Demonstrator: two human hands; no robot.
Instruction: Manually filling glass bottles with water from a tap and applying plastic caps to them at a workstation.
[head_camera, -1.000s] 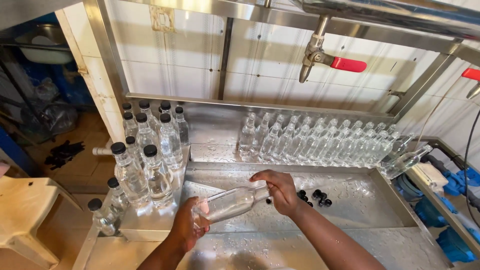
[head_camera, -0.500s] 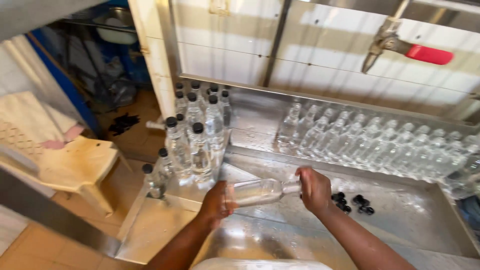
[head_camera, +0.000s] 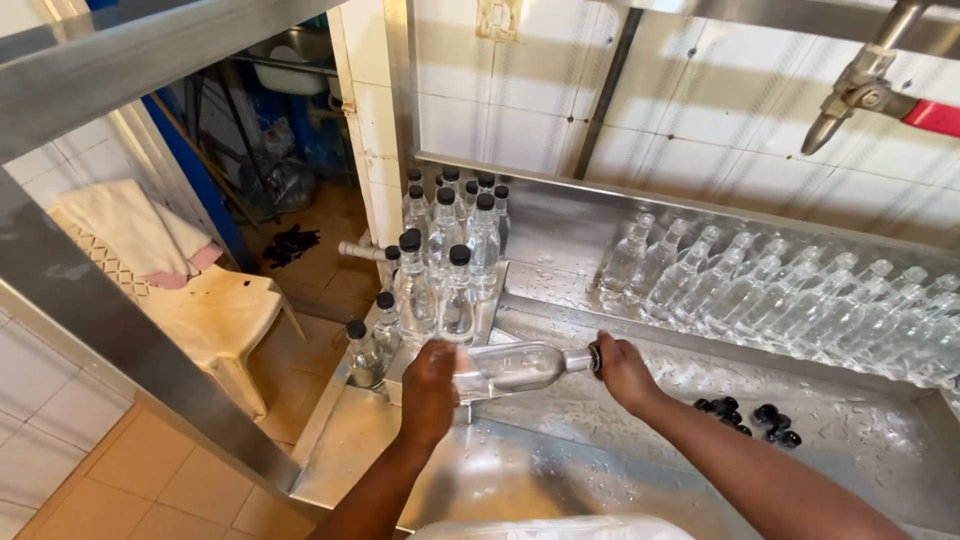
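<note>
head view is showing a clear bottle (head_camera: 515, 368) being held on its side over the wet steel trough (head_camera: 560, 470), between the two hands and above the trough's left part. the left hand (head_camera: 430, 392) is wrapping around the base end, fingers closing over the glassy wall, while the right hand (head_camera: 622, 370) is pinching the black cap (head_camera: 594, 360) at the neck, thumb and fingers closing tight on it. the bottle is looking filled with clear liquid, so it is probably weighing noticeably for its size, and its wall is looking stiff rather than squeezable. water drops are lying all over the trough, so the surface is likely slippery; a full wrap round the body, as the left hand is doing, seems the safest hold, with the neck serving only for turning the cap. just behind the left hand, capped bottles (head_camera: 445, 270) are standing upright in a cluster. uncapped bottles (head_camera: 780, 295) are lying in a slanted row along the back wall. loose black caps (head_camera: 750, 418) are lying near the right forearm.
</note>
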